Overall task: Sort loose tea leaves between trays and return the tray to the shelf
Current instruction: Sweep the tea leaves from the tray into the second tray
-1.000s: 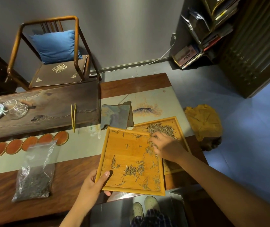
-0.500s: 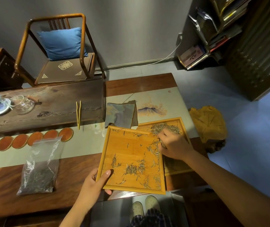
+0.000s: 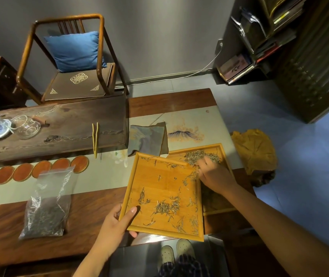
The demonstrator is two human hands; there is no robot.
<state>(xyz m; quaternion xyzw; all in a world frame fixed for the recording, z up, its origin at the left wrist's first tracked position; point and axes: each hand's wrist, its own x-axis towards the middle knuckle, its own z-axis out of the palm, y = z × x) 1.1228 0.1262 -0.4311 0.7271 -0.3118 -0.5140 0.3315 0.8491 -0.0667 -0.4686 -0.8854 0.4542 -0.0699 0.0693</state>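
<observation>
A square bamboo tray (image 3: pixel 159 188) is tilted over the table's near edge, with tea leaves (image 3: pixel 165 207) scattered on it. My left hand (image 3: pixel 115 224) grips its near-left corner, thumb on top. Its right side overlaps a second bamboo tray (image 3: pixel 209 146) that lies flat on the table and holds a pile of tea leaves (image 3: pixel 195 156) at its far end. My right hand (image 3: pixel 215 174) hovers at the seam between the two trays, fingers curled down into leaves at the pile's near edge.
A plastic bag of dark tea (image 3: pixel 47 204) lies left of the trays, behind it a row of orange coasters (image 3: pixel 41 168). A folded cloth (image 3: pixel 147 138), bamboo tongs (image 3: pixel 95 138) and a dark tea board (image 3: pixel 59 124) with glassware sit farther back. A shelf (image 3: pixel 259 37) stands at the far right.
My right hand has moved away from me, from the tilted tray's right side to the pile in the second tray. My left hand keeps its grip on the corner.
</observation>
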